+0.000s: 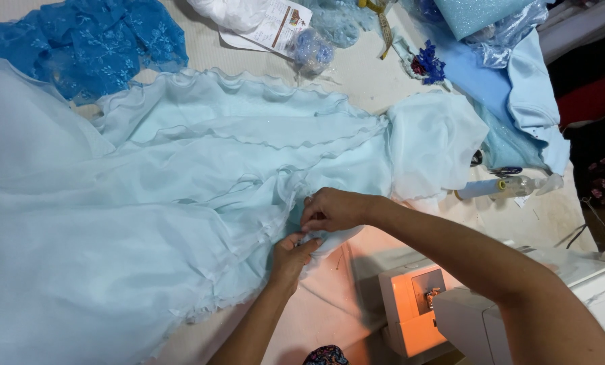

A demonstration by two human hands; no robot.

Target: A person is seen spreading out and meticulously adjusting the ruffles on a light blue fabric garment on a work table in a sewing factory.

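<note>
Both hands pinched the pale blue dress at its gathered seam. The left hand gripped from below, the right hand above, keeping ruffles aligned beside the sewing machine.

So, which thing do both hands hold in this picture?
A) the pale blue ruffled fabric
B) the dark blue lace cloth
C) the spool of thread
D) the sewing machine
A: the left hand and the right hand both pinch the edge of the pale blue ruffled fabric, while the lace, the spool and the machine lie untouched.
</note>
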